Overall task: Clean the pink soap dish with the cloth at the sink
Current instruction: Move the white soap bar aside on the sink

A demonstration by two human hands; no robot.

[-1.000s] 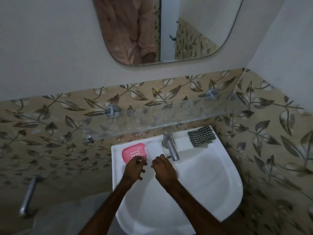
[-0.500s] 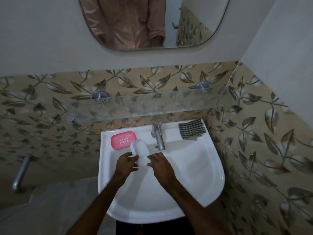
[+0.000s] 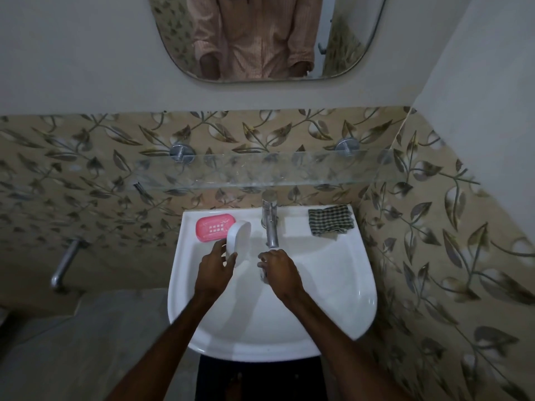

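Observation:
The pink soap dish (image 3: pixel 215 228) lies on the back left ledge of the white sink (image 3: pixel 360 287). Beside it, my left hand (image 3: pixel 214 269) grips a white oval piece (image 3: pixel 238 241) by its lower end and holds it tilted up over the basin. My right hand (image 3: pixel 280 269) hovers over the basin just below the tap (image 3: pixel 269 224), back up, fingers loosely bent, apart from the white piece. A checked green cloth (image 3: pixel 331 219) lies folded on the back right ledge, untouched.
A glass shelf (image 3: pixel 260 169) juts out from the leaf-patterned tiles above the tap. A mirror (image 3: pixel 260 39) hangs higher up. The tiled side wall stands close on the right. A metal pipe (image 3: pixel 65 264) sticks out of the wall at the left.
My left hand has lifted the white oval piece up and left, near the pink dish. My right hand has let go of it and drawn back under the tap.

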